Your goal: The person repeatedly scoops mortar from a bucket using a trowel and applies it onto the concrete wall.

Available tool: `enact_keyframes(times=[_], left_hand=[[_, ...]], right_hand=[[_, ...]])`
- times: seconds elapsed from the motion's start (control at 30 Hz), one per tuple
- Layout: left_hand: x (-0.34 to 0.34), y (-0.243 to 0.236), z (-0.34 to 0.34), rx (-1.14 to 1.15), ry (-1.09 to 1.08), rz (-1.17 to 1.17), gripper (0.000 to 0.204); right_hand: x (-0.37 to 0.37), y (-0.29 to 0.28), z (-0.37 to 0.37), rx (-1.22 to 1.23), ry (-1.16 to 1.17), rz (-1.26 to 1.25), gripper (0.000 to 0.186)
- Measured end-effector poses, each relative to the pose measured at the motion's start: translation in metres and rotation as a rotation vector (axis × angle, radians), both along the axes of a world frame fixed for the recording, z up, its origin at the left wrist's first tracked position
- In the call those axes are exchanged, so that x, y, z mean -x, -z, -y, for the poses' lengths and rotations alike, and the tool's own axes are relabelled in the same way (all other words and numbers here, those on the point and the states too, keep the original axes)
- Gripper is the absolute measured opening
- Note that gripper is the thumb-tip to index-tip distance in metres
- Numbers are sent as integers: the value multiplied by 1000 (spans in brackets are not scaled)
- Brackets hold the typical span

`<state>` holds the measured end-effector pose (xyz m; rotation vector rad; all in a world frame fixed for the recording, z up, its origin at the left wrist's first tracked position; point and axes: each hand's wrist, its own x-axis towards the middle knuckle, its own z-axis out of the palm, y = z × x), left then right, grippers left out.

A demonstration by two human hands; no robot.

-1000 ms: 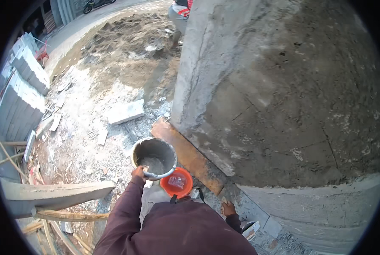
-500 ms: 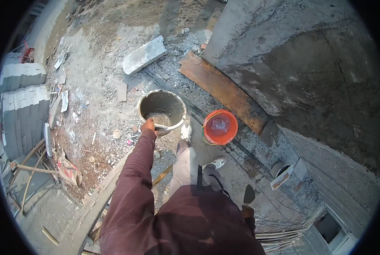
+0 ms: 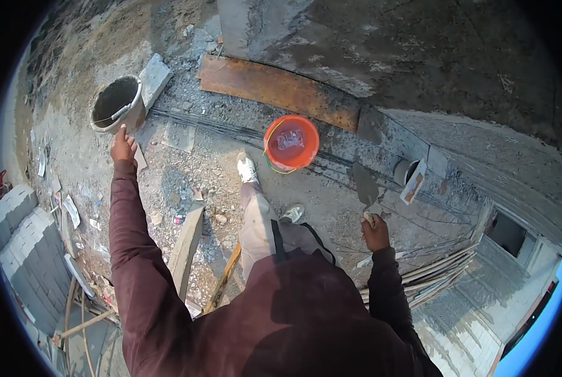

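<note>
At the far left, a grey mortar-stained bucket (image 3: 118, 105) leans its mouth away from me, its wire handle showing across the near rim. My left hand (image 3: 124, 148) reaches toward it, index finger stretched out at the bucket's near lower side; I cannot tell whether the fingertip touches. The hand looks open, with nothing in it. My right hand (image 3: 375, 234) is closed round the pale handle of a pointing trowel (image 3: 365, 185), its blade turned away from me. An orange bucket (image 3: 305, 148) holding clear water stands between the hands, farther out.
A pale concrete block (image 3: 156, 78) lies behind the grey bucket. A rusty board (image 3: 275, 86) runs along the foot of the wall (image 3: 413, 50). Dark bars (image 3: 205, 122) cross the ground. Stacked blocks (image 3: 39, 264) and poles (image 3: 435, 273) lie to either side.
The grey bucket has moved from before my feet to the far left by the block, and my left hand has come off its rim. My right hand has come forward with the trowel.
</note>
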<state>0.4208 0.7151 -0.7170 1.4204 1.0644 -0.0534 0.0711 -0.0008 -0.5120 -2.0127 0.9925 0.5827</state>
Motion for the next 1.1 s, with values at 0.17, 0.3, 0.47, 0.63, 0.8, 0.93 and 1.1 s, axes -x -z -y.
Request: enact_keyframes(times=[0.17,0.3,0.47,0.63,0.8,0.93,1.1], left_hand=[[76,-125,246,211,869,101,49],[175,-215,431,708,1713,306,42],[217,-302,515,794,1943,249,43],[211,-318,432,514,1814,202,39],[241,-315,383,414,1694,215,36],[264,-299,387,455,1616,249,36],[283,-298,373,357,1588,337,38]], right_hand=[[68,-45,19,-151,370,5,24],[96,-123,7,-373,516,57,23],[138,-114,62,-425,168,95,27],[129,-96,96,-392,124,201,28],[126,-86,125,-390,118,252,30],[128,-83,142,-378,118,273,32],[130,-82,172,-401,113,288,36]])
